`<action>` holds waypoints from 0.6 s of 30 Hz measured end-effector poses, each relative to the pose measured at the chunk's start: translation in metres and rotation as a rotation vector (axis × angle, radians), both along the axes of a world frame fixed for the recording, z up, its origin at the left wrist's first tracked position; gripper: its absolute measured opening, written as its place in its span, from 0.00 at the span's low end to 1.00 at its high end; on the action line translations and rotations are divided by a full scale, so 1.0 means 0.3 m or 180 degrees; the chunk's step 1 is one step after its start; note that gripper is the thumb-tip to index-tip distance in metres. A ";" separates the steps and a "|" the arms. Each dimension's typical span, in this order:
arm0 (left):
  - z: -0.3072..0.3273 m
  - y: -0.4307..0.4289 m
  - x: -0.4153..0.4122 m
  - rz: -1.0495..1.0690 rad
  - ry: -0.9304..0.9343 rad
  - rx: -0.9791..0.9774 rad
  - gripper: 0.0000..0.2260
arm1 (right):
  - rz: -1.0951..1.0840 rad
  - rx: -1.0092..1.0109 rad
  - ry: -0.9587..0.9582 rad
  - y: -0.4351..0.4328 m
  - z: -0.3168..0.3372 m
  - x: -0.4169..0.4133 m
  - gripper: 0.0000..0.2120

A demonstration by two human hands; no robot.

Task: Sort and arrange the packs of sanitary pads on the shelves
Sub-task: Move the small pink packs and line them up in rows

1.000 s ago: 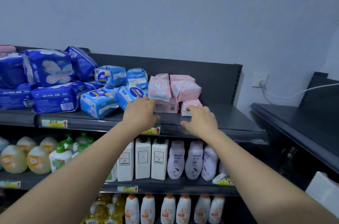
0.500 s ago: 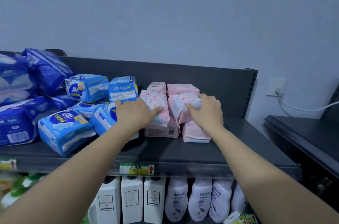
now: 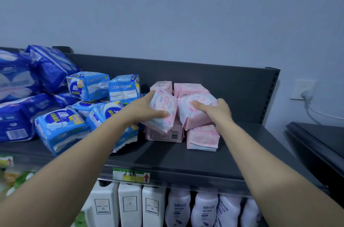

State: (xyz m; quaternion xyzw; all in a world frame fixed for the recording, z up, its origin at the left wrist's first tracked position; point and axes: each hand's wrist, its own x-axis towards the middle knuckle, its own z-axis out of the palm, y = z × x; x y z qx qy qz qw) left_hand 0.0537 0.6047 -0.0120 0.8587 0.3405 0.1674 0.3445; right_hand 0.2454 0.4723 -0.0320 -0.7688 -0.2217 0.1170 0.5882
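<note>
Pink packs [image 3: 197, 109], blue packs [image 3: 59, 128], dark shelf [image 3: 186, 158]

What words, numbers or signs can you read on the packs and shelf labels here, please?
"10": top-left corner of the light-blue pack just left of the pink packs; the next mark is unclear.
Red upward arrow, no words: on the shelf price tag.
Tag handwriting and the print on the pink packs, dark-blue packs and white bottles: too blurred to read.

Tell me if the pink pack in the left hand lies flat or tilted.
Tilted: the left hand grips the pack with its face slanted and one corner pointing down over the pink box.
</note>
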 end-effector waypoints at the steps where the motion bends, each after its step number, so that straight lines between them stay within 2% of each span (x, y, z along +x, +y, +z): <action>1: -0.004 -0.006 0.000 0.0005 -0.0414 -0.0268 0.36 | -0.0028 0.0211 -0.0124 -0.008 0.000 -0.003 0.37; 2: -0.009 -0.010 0.003 0.0077 -0.0780 -0.0453 0.36 | -0.0069 0.0399 -0.0296 -0.015 0.002 -0.004 0.37; 5: -0.015 -0.014 0.021 0.0633 -0.1326 -0.0480 0.38 | -0.0224 0.0590 -0.1096 -0.032 0.041 -0.026 0.51; 8: -0.008 -0.024 0.016 0.1033 -0.1562 -0.0231 0.33 | -0.0248 0.0327 -0.2271 -0.057 0.092 -0.040 0.58; 11: -0.008 -0.057 -0.005 0.1118 -0.1756 0.0018 0.32 | 0.0095 -0.0133 -0.3127 -0.071 0.108 -0.044 0.58; 13: -0.024 -0.082 -0.011 0.1135 -0.1791 0.0132 0.38 | 0.0550 -0.0334 -0.3052 -0.067 0.084 -0.050 0.60; 15: -0.044 -0.108 -0.016 0.1127 -0.1751 0.0170 0.40 | 0.0817 -0.0424 -0.2531 -0.066 0.034 -0.053 0.62; 18: -0.077 -0.126 -0.029 0.1243 -0.1578 0.0173 0.39 | 0.0710 -0.0490 -0.1646 -0.071 -0.045 -0.047 0.65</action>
